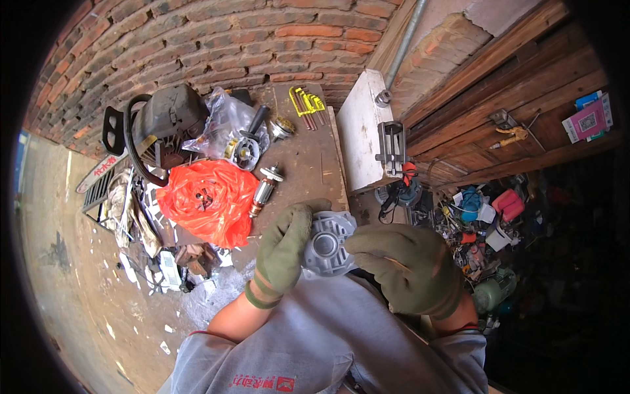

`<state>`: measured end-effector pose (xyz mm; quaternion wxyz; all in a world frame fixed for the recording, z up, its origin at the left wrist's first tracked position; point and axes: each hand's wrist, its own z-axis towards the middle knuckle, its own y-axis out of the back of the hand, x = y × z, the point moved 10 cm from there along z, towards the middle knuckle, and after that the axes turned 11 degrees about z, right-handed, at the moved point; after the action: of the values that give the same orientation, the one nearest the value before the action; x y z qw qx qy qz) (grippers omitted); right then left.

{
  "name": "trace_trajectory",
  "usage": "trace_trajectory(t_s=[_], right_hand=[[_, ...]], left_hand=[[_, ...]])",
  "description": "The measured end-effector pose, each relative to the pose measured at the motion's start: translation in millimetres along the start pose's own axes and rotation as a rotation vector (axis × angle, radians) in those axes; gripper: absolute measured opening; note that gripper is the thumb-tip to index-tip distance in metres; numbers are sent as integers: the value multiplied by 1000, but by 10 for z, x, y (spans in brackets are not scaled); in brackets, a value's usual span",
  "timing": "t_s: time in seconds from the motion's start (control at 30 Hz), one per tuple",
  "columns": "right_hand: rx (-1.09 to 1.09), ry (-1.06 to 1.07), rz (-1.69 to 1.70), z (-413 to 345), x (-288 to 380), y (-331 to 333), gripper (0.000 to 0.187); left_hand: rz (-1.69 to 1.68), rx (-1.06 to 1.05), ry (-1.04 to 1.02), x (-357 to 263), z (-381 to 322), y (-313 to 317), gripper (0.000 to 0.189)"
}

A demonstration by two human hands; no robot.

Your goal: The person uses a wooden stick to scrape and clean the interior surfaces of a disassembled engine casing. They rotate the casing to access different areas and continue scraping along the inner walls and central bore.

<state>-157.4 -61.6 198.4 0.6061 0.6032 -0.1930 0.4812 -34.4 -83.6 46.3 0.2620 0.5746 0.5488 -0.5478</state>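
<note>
My left hand (283,248), in an olive-green knit glove, grips the left edge of a round cast-metal cover (331,270) in front of my chest. The cover has slots and a round bore at its centre. My right hand (413,266), gloved alike, has its fingertips closed at the cover's right rim; the inside of that grip is hidden. Beyond my left hand, a motor armature (264,191) with a fan lies on the wooden bench (310,162). Left of it, small dark parts (204,198) rest on a crumpled red plastic bag (224,221).
A chainsaw (172,113), a gear housing (243,152) with a black side handle (258,119), a geared metal part (281,128) and hex keys in a yellow holder (307,103) occupy the bench. A white board (364,133) stands right. Cluttered tools and a green motor (494,290) fill the floor there.
</note>
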Motion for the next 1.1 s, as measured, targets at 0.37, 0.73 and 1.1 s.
trace_trajectory(t_s=[0.37,0.73,1.1], right_hand=[[42,146,-43,44,1,-13,16],[36,98,-47,184,17,-28,6],[37,17,-9,199,-40,-37,8]], left_hand=[[-17,53,21,-15,20,-59,63],[-45,80,124,-52,-28,-112,64],[261,119,-221,-125,-34,-60,55]])
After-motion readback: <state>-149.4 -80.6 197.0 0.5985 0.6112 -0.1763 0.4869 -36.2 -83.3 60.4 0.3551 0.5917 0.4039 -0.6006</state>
